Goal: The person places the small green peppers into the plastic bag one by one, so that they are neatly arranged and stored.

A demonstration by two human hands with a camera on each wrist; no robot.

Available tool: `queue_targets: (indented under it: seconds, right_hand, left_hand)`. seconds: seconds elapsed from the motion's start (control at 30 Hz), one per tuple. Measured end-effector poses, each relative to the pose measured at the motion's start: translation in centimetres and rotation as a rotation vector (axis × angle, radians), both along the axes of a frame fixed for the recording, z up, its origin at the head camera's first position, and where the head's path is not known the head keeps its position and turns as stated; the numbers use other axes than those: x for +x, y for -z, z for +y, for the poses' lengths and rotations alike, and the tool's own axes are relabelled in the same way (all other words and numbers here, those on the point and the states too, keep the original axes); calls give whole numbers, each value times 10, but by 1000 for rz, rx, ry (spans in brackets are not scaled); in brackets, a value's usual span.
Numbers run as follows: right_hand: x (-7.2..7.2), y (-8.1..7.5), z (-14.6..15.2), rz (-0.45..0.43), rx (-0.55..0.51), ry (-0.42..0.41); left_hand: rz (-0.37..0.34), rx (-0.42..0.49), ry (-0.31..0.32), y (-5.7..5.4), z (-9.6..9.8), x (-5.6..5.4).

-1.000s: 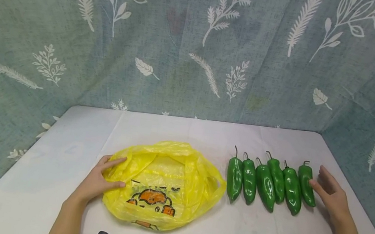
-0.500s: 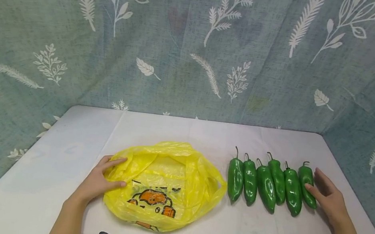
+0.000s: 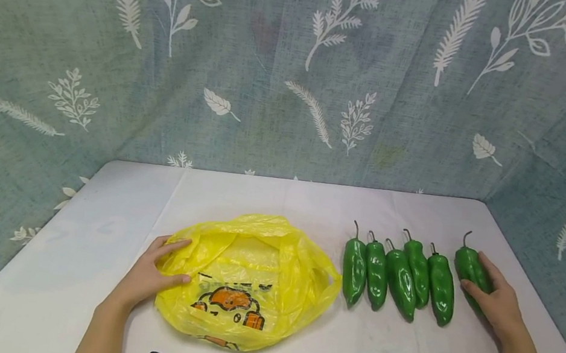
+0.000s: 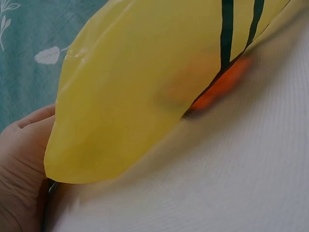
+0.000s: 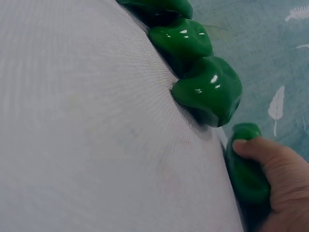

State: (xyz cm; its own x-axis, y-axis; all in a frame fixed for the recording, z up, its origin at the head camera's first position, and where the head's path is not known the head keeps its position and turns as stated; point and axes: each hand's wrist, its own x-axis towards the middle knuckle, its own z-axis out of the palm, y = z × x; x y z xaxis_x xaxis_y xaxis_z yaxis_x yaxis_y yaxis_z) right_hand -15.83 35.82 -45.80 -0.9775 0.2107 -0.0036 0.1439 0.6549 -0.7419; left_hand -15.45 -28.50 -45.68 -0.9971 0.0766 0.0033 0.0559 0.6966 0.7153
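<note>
At four o'clock, right hand (image 3: 500, 302) pinches green pepper (image 3: 469, 266); at eight, spread left hand (image 3: 148, 269) touches yellow bag (image 3: 254, 260)

Right of the crinkled yellow plastic bag (image 3: 251, 257), the right hand (image 3: 500, 302) partly hides a long glossy green pepper (image 3: 469, 264), while in the left wrist view the bag covers the fingertips of the left hand (image 4: 24, 166).

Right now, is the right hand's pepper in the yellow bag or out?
Out: the right hand grips the pepper, with five other peppers between it and the yellow bag.
</note>
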Motion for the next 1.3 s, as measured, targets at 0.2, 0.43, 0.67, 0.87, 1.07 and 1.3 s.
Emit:
queue_targets:
  seconds: [0.2, 0.43, 0.67, 0.87, 1.07, 1.3]
  right_hand:
    - [2, 0, 0, 36, -19, 95]
    - [5, 0, -3, 91, -104, 162]
    - [4, -7, -4, 91, -151, 191]
    - [4, -22, -12, 103, -179, 194]
    - [2, -33, -21, 143, -166, 153]
    - [-1, -43, -40, 181, -161, 57]
  left_hand:
    - [5, 47, 27, 1, -2, 0]
    - [7, 52, 36, 0, -3, 1]
    - [-20, 56, 49, -2, -3, 1]
    - [-47, 72, 70, -4, -4, 1]
    - [-91, 100, 90, -7, -7, -1]
    - [-125, 185, 175, -14, -14, -2]
